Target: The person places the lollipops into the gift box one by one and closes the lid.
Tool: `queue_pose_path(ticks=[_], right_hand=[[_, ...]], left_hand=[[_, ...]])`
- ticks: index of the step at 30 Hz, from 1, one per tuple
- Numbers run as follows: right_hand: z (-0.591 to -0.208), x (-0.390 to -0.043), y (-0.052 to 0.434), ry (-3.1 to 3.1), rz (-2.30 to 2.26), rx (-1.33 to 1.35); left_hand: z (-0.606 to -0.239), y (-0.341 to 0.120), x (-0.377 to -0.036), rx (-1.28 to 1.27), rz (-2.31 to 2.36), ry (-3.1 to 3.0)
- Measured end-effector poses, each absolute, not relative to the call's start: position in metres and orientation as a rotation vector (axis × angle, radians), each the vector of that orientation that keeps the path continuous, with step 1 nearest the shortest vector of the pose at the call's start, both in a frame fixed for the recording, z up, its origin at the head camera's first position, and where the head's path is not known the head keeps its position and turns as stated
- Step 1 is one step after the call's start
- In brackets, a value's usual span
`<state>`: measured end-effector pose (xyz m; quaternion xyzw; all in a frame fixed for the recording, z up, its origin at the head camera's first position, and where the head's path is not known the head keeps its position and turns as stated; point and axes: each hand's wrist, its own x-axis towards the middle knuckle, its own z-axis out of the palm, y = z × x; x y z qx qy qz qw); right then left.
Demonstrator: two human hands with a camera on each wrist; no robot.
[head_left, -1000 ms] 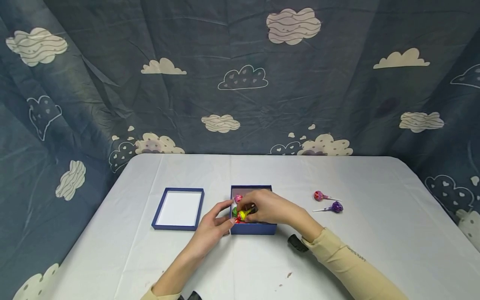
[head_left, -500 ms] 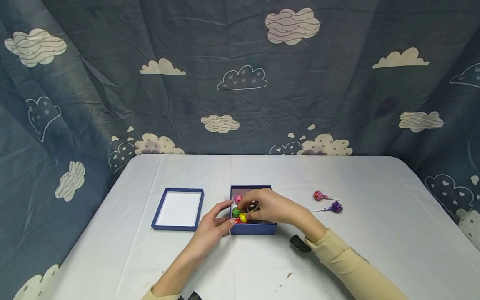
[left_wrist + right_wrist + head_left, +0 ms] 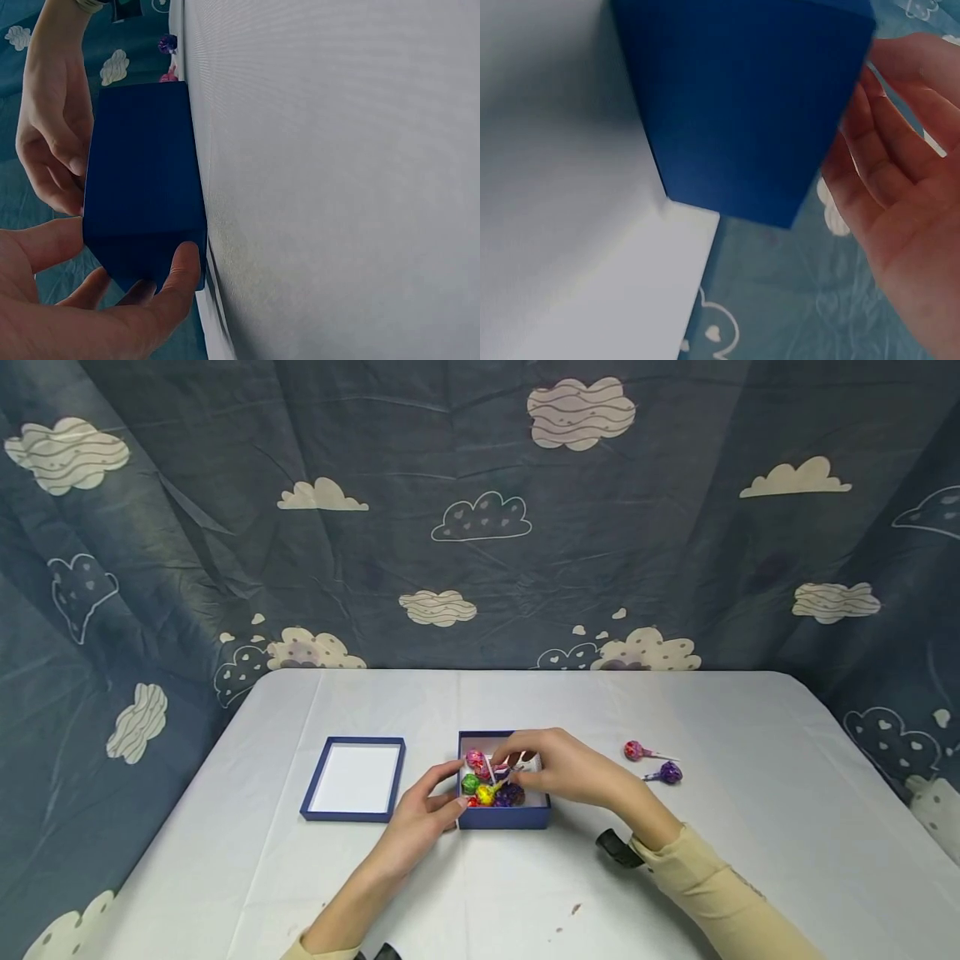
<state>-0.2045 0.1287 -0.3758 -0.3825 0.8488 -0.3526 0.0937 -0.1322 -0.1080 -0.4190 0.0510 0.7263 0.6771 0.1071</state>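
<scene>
- The right hand (image 3: pixel 570 768) hovers over the open blue box (image 3: pixel 503 817), fingers curled down towards the white sticks of the lollipops inside; whether they actually pinch a stick cannot be told from the head view, and the right wrist view shows only a relaxed palm (image 3: pixel 911 217) beside the box's outer wall (image 3: pixel 742 112).
- The left hand (image 3: pixel 426 814) rests against the box's left near corner, thumb and fingers spread and pressing the wall; in the left wrist view the thumb (image 3: pixel 176 281) lies on the blue side (image 3: pixel 142 180).
- The box stands on the white surface (image 3: pixel 675 877), about mid-way across and towards the near side.
- Inside it lie wrapped lollipops: a pink one (image 3: pixel 475 759), a green one (image 3: pixel 470 783), a yellow one (image 3: pixel 486 794) and a purple one (image 3: pixel 512 794), bunched along the left and front.
- The box lid (image 3: pixel 354 778) lies upturned just to the left of the box, apart from it.
- Two loose lollipops, a pink-red one (image 3: pixel 634 750) and a purple one (image 3: pixel 670 772), lie to the right, near each other.
- A cloud-patterned cloth (image 3: pixel 480 518) hangs behind.
</scene>
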Motion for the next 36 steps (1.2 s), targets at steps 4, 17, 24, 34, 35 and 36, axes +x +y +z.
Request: queue_pose_path(ticks=[4,17,24,34,35,36], right_hand=[[-0.370,-0.203,0.139,2.573,-1.071,-1.144],[-0.362,-0.192,0.185,2.730,-1.166,-1.051],[-0.365,-0.189,0.212,2.794,-1.212,-0.913],[-0.361,-0.189,0.247,2.842,-1.193,-0.883],[-0.361,-0.189,0.250,2.850,-1.181,-0.870],[-0.361,-0.189,0.253,2.857,-1.169,-0.855]], left_hand=[[-0.419,-0.108,-0.132,0.145,1.995,2.139],[-0.421,-0.108,-0.132,0.151,1.999,2.150],[-0.420,-0.107,-0.132,0.117,1.991,2.153],[-0.420,-0.107,-0.132,0.097,1.969,2.162],[-0.421,-0.106,-0.133,0.101,1.966,2.165],[-0.421,-0.106,-0.133,0.103,1.963,2.167]])
